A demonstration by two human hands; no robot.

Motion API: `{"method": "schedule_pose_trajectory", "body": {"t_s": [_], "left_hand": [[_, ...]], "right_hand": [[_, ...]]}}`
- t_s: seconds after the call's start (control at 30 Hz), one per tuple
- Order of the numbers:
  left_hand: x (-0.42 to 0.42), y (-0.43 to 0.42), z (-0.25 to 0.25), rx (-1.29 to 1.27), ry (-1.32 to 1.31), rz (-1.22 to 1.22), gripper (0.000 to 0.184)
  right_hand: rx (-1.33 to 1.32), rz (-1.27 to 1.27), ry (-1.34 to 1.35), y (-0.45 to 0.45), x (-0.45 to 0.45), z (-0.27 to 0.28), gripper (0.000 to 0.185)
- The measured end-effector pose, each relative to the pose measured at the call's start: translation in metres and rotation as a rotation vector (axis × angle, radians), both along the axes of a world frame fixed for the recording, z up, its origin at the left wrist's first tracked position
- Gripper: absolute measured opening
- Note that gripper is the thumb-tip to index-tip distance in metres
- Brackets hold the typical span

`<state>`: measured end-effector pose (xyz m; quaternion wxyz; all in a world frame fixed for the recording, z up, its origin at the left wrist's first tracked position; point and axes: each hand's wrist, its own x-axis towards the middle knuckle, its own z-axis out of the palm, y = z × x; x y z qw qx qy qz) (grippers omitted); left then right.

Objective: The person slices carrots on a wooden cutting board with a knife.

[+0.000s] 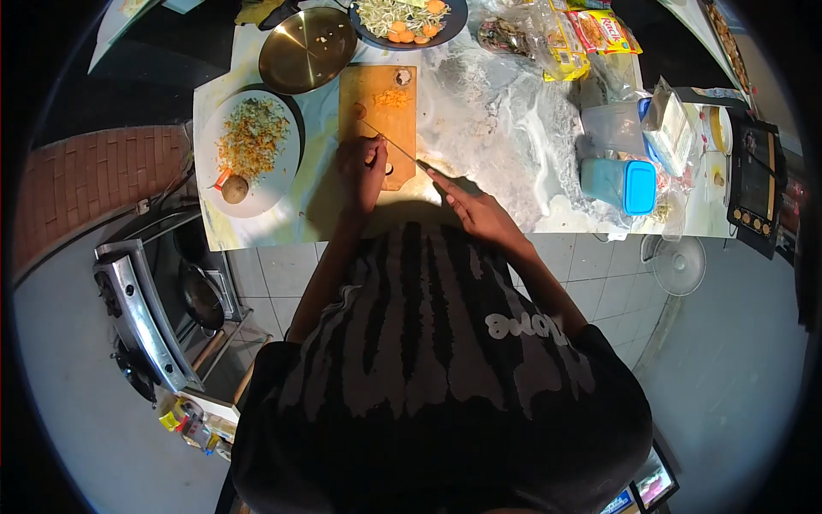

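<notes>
My right hand grips a knife, its blade slanting up and left across the wooden cutting board. Curled fingers of my left hand rest on the board beside the blade. Whatever they press on is hidden by the hand. Finely chopped orange bits, looking like carrot, lie higher on the board, below the board's round hole. To the left, a white plate holds chopped white and orange pieces, an orange carrot piece and a brown round vegetable.
A metal pan and a dark plate of bean sprouts and carrot slices stand at the back. On the right are food packets and a blue-lidded container. A stove is at lower left.
</notes>
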<state>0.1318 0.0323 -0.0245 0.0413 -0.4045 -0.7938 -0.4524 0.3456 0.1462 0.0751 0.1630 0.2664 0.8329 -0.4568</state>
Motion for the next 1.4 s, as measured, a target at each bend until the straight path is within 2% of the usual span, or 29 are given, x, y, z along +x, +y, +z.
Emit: {"method": "schedule_pose_trajectory", "body": {"t_s": [0.1, 0.27, 0.43, 0.57, 0.73, 0.9, 1.23, 1.4], "left_hand": [[0.002, -0.001, 0.002, -0.011, -0.038, -0.004, 0.011], [0.002, 0.000, 0.001, -0.015, -0.109, -0.011, 0.009], [-0.001, 0.001, 0.001, -0.003, -0.026, -0.016, 0.013], [0.000, 0.002, -0.002, -0.009, -0.078, -0.018, 0.015], [-0.003, 0.003, 0.001, 0.014, -0.015, -0.046, 0.014], [0.002, 0.001, 0.007, 0.026, -0.069, -0.018, 0.012], [0.003, -0.001, 0.011, -0.056, -0.172, -0.001, 0.006], [0.003, 0.000, 0.012, -0.041, -0.141, -0.004, 0.006]], "right_hand": [[0.010, -0.023, 0.080, -0.003, 0.004, -0.009, 0.050], [0.003, -0.037, 0.060, -0.003, 0.004, -0.014, 0.052], [-0.001, -0.031, 0.079, 0.002, 0.002, -0.014, 0.052], [0.093, 0.019, 0.023, 0.005, -0.001, -0.007, 0.054], [0.226, 0.031, -0.075, 0.009, -0.018, 0.011, 0.056], [0.107, -0.071, 0.212, 0.006, -0.010, -0.008, 0.056], [-0.019, -0.039, 0.119, -0.004, -0.002, -0.011, 0.050], [-0.078, -0.017, 0.024, 0.000, -0.004, -0.009, 0.050]]}}
